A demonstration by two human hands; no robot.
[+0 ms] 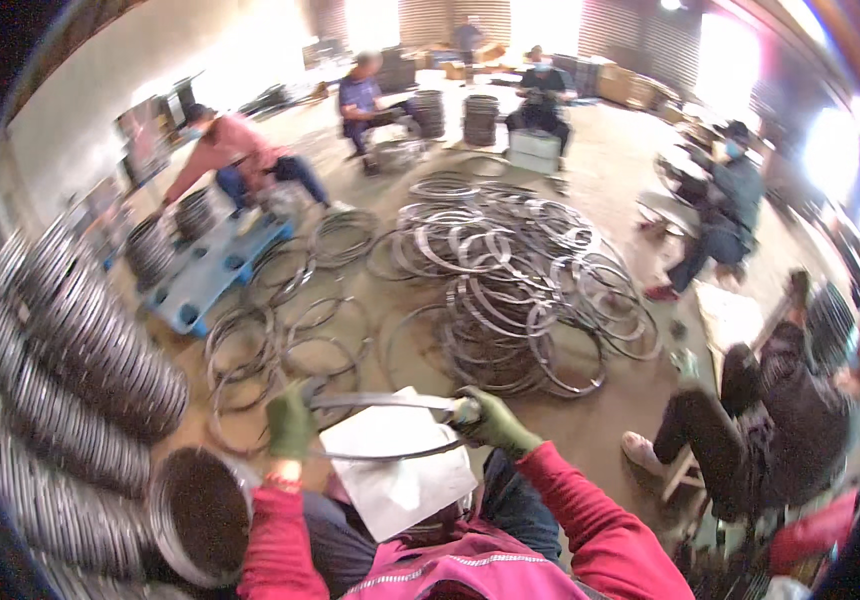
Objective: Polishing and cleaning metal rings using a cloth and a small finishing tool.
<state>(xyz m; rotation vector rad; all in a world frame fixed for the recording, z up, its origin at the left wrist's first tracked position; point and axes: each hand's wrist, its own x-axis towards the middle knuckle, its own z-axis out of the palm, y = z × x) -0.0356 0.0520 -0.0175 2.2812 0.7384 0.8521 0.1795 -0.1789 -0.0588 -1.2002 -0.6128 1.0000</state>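
Observation:
I hold a thin metal ring (pixel 382 400) out over my lap, seen nearly edge-on. My left hand (pixel 291 425), in a green glove, is closed on the ring's left side. On the opposite side my right hand (pixel 500 421), gloved alike, grips it too. Something small and pale shows at the right fingertips; blur hides what it is. Below the ring, a white sheet (pixel 400 487) lies across my lap. Past my hands, a large loose heap of similar metal rings (pixel 510 270) covers the floor.
Tall stacks of rings (pixel 100 340) line the left side, with a ring stack (pixel 200 515) by my left forearm. A blue plastic pallet (pixel 212 272) lies beyond. Several people sit around the heap; a seated person (pixel 760 420) is close on my right.

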